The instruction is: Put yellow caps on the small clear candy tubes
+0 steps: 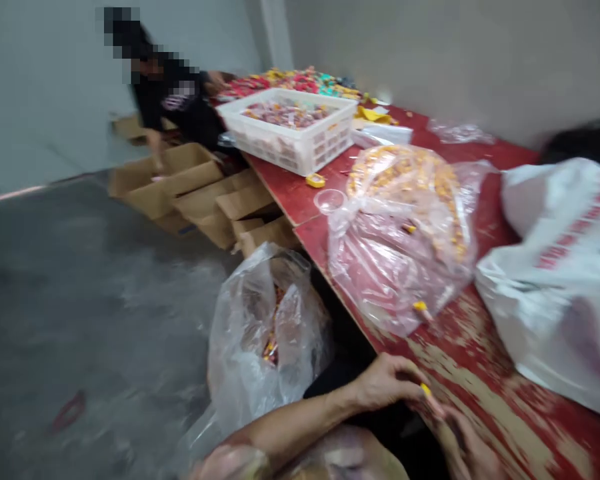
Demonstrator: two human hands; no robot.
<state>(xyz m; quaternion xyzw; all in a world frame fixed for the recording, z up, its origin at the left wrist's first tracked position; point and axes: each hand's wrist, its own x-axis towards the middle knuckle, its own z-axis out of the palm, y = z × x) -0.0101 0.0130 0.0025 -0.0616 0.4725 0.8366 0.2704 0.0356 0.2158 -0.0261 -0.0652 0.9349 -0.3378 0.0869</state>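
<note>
My left hand (387,383) reaches in over the table's near edge, its fingers closed at the yellow end of a small yellow-tipped piece (427,390). Close by, at the bottom right, my right hand (463,437) pinches the pale pinkish end of the same piece; blur hides its exact kind. A similar yellow-tipped piece (420,307) lies on the table just beyond. Farther back rests a clear plastic bag (380,260) full of small yellow parts. Below the table edge, left of my arm, stands an open clear bag (245,340) with reddish-brown and yellow pieces inside.
On the worn red table (480,373) are a white plastic crate (290,150) of small pieces, a yellow tape roll (315,181) and a white sack (555,287). Open cardboard boxes (165,183) stand on the floor. A co-worker (180,100) in black leans over them.
</note>
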